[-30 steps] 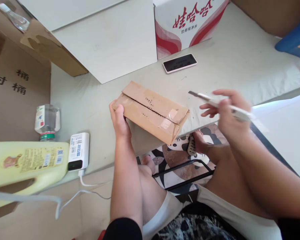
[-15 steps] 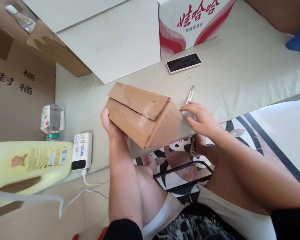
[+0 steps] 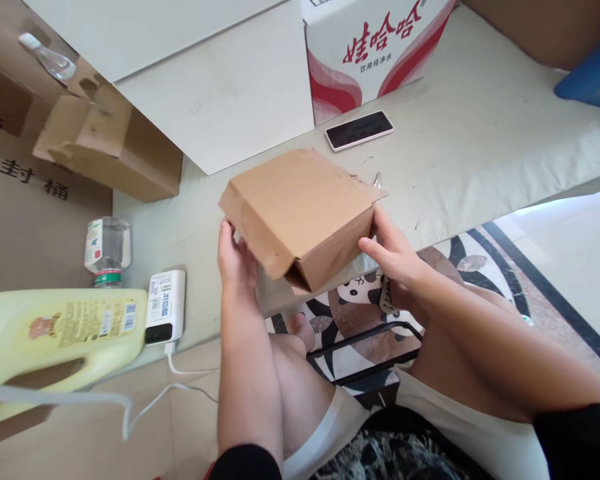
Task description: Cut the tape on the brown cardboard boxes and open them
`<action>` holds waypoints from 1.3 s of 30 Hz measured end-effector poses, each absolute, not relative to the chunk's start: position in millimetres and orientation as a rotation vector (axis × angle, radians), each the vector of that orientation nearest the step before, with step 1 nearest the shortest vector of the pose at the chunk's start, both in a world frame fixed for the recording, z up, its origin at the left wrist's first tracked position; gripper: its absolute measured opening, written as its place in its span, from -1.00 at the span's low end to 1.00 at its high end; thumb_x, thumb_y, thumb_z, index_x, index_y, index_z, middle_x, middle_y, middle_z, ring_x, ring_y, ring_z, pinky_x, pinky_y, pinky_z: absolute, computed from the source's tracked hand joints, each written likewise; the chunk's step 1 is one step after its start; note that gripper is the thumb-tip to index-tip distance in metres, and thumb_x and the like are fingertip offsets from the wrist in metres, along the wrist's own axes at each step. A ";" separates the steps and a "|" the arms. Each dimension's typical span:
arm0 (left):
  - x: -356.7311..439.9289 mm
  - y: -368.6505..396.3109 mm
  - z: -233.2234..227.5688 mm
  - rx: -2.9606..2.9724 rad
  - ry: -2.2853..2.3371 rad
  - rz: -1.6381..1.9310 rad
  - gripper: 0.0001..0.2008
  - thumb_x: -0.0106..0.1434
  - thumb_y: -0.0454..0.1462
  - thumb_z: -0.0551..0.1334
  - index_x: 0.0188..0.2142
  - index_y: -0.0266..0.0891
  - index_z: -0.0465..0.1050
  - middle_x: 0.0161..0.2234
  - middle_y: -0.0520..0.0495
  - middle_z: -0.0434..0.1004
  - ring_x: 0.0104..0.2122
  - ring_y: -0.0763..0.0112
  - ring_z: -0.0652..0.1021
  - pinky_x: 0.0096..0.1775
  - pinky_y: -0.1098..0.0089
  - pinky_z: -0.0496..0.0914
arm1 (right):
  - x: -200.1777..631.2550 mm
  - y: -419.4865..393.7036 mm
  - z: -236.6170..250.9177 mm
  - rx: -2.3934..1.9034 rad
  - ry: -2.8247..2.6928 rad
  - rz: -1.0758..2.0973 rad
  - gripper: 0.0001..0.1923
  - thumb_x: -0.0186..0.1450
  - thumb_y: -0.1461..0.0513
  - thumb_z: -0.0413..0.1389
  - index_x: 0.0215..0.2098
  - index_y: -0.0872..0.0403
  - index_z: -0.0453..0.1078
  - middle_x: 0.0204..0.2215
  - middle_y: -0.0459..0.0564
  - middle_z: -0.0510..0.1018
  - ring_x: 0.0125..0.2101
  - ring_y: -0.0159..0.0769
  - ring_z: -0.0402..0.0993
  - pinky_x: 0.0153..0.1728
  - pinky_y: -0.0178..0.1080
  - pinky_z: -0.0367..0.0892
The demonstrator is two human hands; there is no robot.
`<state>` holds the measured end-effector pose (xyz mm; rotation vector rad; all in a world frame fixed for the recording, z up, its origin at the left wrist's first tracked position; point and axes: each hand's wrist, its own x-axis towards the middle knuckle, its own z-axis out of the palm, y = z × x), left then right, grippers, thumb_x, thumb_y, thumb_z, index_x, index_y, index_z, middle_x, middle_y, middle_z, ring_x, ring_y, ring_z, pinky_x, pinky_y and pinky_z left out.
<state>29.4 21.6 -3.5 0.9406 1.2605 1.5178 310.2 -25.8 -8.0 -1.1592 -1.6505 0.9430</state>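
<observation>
A small brown cardboard box (image 3: 300,207) is tilted between my hands at the table's front edge, a plain broad face upward. Loose flaps stick out along its left side and at its right corner, and a dark gap shows at the lower corner. My left hand (image 3: 236,257) holds the left side, its fingers partly hidden under the flap. On the right end, my right hand (image 3: 393,247) grips with the thumb in front and the fingers behind. Just past the box lies a utility knife (image 3: 377,180), only its tip showing.
Behind the box are a phone (image 3: 360,131), a white panel (image 3: 220,100) and a red-and-white carton (image 3: 380,60). At left stand a yellow jug (image 3: 95,307), a power bank with cable (image 3: 166,300), a clear bottle (image 3: 109,247) and another cardboard box (image 3: 145,153).
The cardboard box has turned over, from its seamed flap side to a plain face, with flaps now sticking out. My right hand has gone from the utility knife to the box's right end.
</observation>
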 end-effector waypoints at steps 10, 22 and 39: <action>34.5 10.4 20.7 0.870 1.019 1.576 -0.56 0.11 0.12 0.28 -0.27 -0.18 0.54 -0.18 -0.14 0.63 -0.06 0.14 0.61 0.04 0.19 0.49 | 300.5 -24.7 -4.4 -1.600 -1.974 0.452 -0.58 0.32 0.05 0.03 0.08 0.06 0.29 -0.09 0.18 0.55 0.32 0.30 0.13 0.30 0.45 -0.06; 25.8 4.3 8.8 0.765 1.091 1.256 -0.47 0.07 0.11 0.34 -0.09 -0.17 0.54 -0.07 -0.22 0.65 0.13 -0.08 0.56 0.06 0.04 0.55 | 304.4 -21.7 -7.2 -1.339 -1.988 0.632 -0.63 0.35 0.12 -0.04 0.08 0.04 0.24 -0.19 0.13 0.48 -0.15 0.01 0.44 0.20 0.26 0.27; 16.7 10.9 7.7 0.880 1.105 1.464 -0.86 -0.05 -0.27 0.22 -0.67 -0.22 0.33 -0.70 0.01 0.23 -0.70 0.50 0.26 -0.59 0.41 0.23 | 313.1 -14.2 -5.0 -1.335 -1.196 0.927 -0.71 0.36 0.01 0.08 -0.04 -0.04 0.38 -0.33 -0.10 0.49 -0.41 -0.35 0.43 -0.30 -0.24 0.43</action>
